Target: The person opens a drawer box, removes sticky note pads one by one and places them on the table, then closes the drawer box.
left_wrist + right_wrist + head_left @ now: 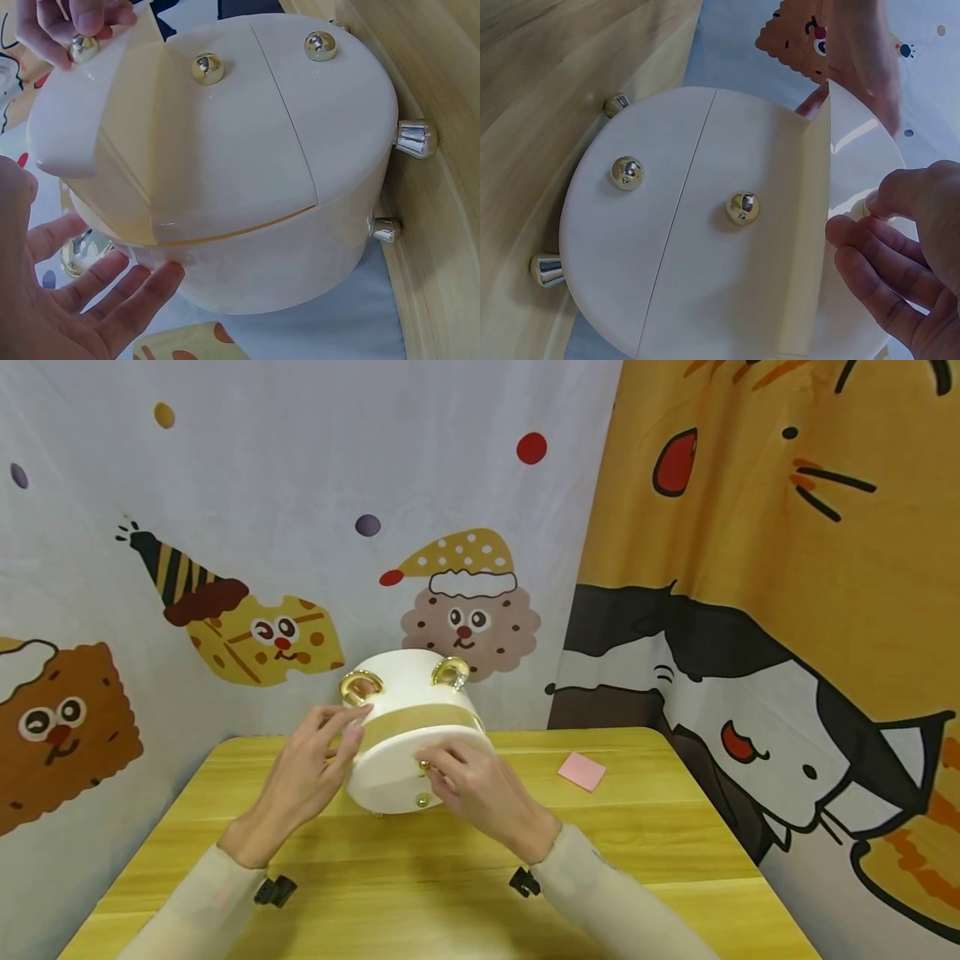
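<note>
A white, round-fronted jewelry box (401, 777) with drawers, gold knobs and two gold ear-shaped rings stands on the table. Between thumb and fingertips, my right hand (480, 785) pinches the knob of the top drawer (859, 150). That drawer sticks out beyond the front, and its cream side shows in both wrist views. Fingers spread, my left hand (303, 768) is at the box's left side, the fingertips seeming to touch it near the drawer edge. Two lower knobs are free: the middle knob (208, 68) and the bottom knob (320, 46). The drawer's inside is hidden.
A pink sticky-note pad (582, 772) lies on the wooden table (615, 843), right of the box. Short gold feet (416, 139) hold the box off the tabletop. Behind the table hangs a cartoon-printed curtain (450, 443).
</note>
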Motion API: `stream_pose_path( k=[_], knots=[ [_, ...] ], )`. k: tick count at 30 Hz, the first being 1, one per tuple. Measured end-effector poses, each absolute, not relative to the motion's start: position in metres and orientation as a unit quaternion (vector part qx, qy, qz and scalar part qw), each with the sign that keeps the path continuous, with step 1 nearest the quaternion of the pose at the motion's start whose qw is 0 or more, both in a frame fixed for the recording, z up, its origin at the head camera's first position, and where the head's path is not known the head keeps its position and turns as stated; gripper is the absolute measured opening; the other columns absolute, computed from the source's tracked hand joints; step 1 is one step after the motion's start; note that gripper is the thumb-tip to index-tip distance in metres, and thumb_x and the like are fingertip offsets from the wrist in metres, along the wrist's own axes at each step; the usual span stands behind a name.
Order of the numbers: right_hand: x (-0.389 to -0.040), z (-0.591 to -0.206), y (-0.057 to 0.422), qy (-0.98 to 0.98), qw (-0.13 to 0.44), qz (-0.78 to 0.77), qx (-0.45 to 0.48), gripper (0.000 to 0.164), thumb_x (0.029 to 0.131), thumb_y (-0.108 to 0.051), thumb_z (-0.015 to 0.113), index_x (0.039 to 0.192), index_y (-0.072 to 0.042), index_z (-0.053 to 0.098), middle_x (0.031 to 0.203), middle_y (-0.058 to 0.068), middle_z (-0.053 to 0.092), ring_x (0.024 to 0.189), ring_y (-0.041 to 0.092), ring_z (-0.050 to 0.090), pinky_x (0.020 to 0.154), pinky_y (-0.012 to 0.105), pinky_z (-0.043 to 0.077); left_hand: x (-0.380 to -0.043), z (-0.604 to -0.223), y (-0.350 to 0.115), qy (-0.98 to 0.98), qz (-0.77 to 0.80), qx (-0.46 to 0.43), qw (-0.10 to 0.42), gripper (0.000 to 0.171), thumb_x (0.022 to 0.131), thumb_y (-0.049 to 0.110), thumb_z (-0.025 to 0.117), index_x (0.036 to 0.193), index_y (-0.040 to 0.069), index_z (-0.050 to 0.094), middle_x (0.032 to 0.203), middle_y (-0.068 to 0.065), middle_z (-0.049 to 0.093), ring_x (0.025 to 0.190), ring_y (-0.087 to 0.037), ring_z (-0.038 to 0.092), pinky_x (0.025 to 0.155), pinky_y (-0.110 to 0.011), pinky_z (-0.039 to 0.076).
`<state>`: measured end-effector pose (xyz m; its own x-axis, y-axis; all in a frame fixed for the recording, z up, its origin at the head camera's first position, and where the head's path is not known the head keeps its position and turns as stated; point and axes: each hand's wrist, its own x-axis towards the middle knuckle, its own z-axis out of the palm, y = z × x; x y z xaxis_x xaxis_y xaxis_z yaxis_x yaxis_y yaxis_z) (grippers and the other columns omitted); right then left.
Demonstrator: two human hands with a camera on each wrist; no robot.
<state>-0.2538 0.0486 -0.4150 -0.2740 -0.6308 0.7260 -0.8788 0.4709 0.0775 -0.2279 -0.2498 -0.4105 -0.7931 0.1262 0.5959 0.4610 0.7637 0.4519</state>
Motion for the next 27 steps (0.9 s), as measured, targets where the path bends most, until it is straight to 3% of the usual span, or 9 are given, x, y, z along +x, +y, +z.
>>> stream_pose_path(
  k=[10, 18, 23, 27],
  knots=[
    [-0.264, -0.417, 0.043, -0.783, 0.351, 0.191, 0.476, 0.035, 0.1, -0.007, 0.092, 0.134, -0.013, 0.082, 0.119, 0.002, 0.079, 0.1, 0.014, 0.074, 0.081, 0.02, 0.066, -0.227, -0.409, -0.247, -0.894, -0.297, -0.174, 0.287, 0.041, 0.122, 0.023, 0.062, 0.162, 0.016, 0.07, 0.144, -0.022, 0.065, 0.121, -0.041, 0.074, 0.089, -0.056, 0.073],
    [-0.268, -0.42, 0.036, -0.792, 0.342, 0.197, 0.465, 0.045, 0.096, -0.008, 0.096, 0.139, -0.012, 0.081, 0.125, 0.007, 0.079, 0.108, 0.018, 0.078, 0.087, 0.025, 0.07, -0.228, -0.411, -0.243, -0.895, -0.258, -0.172, 0.321, 0.043, 0.115, 0.02, 0.077, 0.158, 0.015, 0.073, 0.141, -0.021, 0.067, 0.109, -0.037, 0.076, 0.084, -0.054, 0.073],
    [-0.271, -0.422, 0.033, -0.799, 0.33, 0.2, 0.461, 0.049, 0.098, -0.008, 0.094, 0.144, -0.012, 0.078, 0.128, 0.009, 0.077, 0.108, 0.019, 0.077, 0.087, 0.026, 0.069, -0.23, -0.412, -0.241, -0.889, -0.227, -0.178, 0.355, 0.046, 0.108, 0.018, 0.085, 0.153, 0.013, 0.075, 0.136, -0.02, 0.07, 0.093, -0.031, 0.075, 0.073, -0.047, 0.07],
    [-0.273, -0.422, 0.031, -0.804, 0.324, 0.201, 0.456, 0.049, 0.1, -0.01, 0.092, 0.147, -0.011, 0.076, 0.13, 0.01, 0.075, 0.106, 0.019, 0.076, 0.086, 0.026, 0.069, -0.232, -0.412, -0.24, -0.884, -0.209, -0.183, 0.376, 0.048, 0.104, 0.016, 0.09, 0.15, 0.012, 0.077, 0.132, -0.02, 0.071, 0.08, -0.025, 0.07, 0.061, -0.035, 0.06]
  ],
)
